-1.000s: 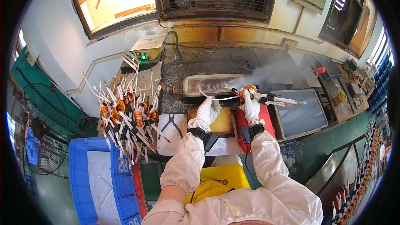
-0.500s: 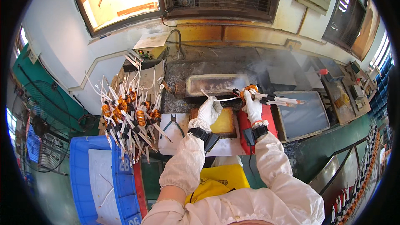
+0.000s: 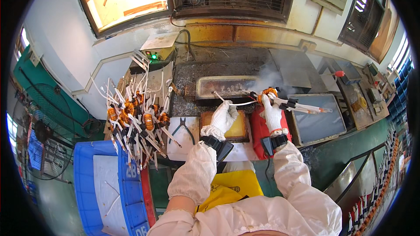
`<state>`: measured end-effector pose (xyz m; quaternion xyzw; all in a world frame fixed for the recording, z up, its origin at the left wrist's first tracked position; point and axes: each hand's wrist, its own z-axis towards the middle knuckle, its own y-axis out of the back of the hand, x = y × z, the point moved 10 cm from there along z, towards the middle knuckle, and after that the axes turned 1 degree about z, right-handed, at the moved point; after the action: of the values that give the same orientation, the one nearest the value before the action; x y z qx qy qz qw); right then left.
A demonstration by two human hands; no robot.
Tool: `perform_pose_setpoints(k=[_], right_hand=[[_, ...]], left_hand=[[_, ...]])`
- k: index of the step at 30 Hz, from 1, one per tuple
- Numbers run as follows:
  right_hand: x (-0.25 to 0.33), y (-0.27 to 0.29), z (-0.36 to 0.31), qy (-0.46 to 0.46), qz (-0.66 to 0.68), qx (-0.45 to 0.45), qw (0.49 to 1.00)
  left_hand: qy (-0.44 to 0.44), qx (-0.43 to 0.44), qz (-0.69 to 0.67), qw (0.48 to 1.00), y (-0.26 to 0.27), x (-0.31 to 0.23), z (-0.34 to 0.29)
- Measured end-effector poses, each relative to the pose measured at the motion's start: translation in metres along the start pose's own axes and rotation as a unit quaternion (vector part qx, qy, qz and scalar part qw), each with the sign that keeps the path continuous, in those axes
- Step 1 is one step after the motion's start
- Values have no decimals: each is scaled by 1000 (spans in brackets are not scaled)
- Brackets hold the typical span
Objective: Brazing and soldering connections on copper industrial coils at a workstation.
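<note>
My gloved right hand is closed around an orange copper-wound coil with black sleeves. Several white-sleeved leads stick out of it to the right. One white lead runs left from the coil, and my gloved left hand pinches it near its tip. Just beyond both hands lies a long rectangular metal pot, with smoke rising at its right end. The lead's bare tip is over the pot's near edge; I cannot tell whether it touches what is inside. Below my left hand sits a tray with a yellow slab.
Left of my hands lie cutting pliers and a pile of similar coils. Blue bins stand in front of that pile. A red object is under my right hand, beside a grey shallow tray. A control box stands behind.
Both hands have shifted slightly right with the coil and its lead. The smoke over the pot's right end looks thicker. A green light now shows on the control box.
</note>
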<state>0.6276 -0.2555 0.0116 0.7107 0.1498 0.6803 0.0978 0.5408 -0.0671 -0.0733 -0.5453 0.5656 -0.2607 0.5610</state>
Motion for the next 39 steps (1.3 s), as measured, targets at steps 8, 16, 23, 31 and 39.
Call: perform_pose_setpoints(k=[8,16,23,31,39], right_hand=[[-14,9,4,-20,-26,1,999],[-8,17,-5,-9,-35,-3,999],[-15,30,-5,25,8,-46,999],[-13,49,-41,13,274,-39,961],[-20,59,-67,-85,658,71,745]], left_hand=[[5,11,-4,1000,-7,6,-9],[19,28,6,999,-12,9,-16],[20,19,29,999,-21,14,-29],[26,70,39,996,-48,20,-52],[75,127,112,983,-81,58,-94]])
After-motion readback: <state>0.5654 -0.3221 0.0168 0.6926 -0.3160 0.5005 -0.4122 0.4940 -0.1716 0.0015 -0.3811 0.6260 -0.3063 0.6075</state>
